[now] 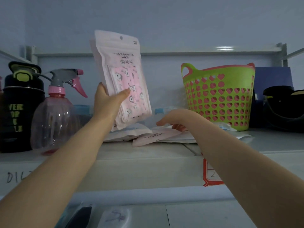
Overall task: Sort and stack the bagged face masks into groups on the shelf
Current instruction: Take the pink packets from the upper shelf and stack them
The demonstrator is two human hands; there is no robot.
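Clearly the left hand [107, 102] grips a bundle of pink bags [125, 74] upright above the shelf [148, 155], thumb across the front. More bags [144, 137] lie loose and overlapping on the shelf just below, between a spray bottle [54, 112] at left and a green basket [218, 96] at right. The right hand [174, 119] reaches over that pile, apart from the left. I cannot tell whether its fingers pinch a bag, since the wrist hides them. These bags should be light, floppy and slick, apt to slide off each other, so a pinch across the mask-filled lower part seems surer than the thin top. How many bags the bundle holds is unclear.
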